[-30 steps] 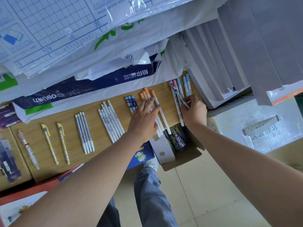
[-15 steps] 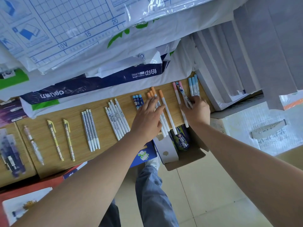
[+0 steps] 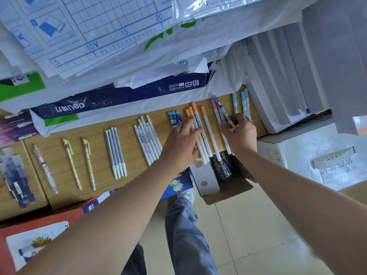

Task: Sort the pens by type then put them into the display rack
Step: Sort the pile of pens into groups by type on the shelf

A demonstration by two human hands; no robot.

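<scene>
Neatly, the pens lie in sorted groups across a pale wooden shelf (image 3: 99,155), all roughly parallel. From the left there is one clear pen with a pink top (image 3: 44,169), then two yellow patterned pens (image 3: 71,161), four white pens with pale blue tips (image 3: 116,151), a bunch of white pens with printed barrels (image 3: 148,139) and three blue-capped pens (image 3: 174,118). Next come the orange-capped pens (image 3: 195,114), which are long and white-barrelled.

The left hand (image 3: 180,143) lies on the orange-capped group with fingers straight, touching the barrels and gripping nothing. Just right of that group is a pink-capped pen (image 3: 213,103), and at the shelf's right end are three light-blue-capped pens (image 3: 243,100). The right hand (image 3: 240,132) pinches the lower end of a blue patterned pen (image 3: 222,110) between curled fingers and thumb. This pen slants beside the pink-capped one.

Below the shelf edge, an open cardboard box (image 3: 234,187) holds a blue-green drink can (image 3: 223,169). A dark blue paper ream wrapper (image 3: 119,100) lies behind the pens.
</scene>
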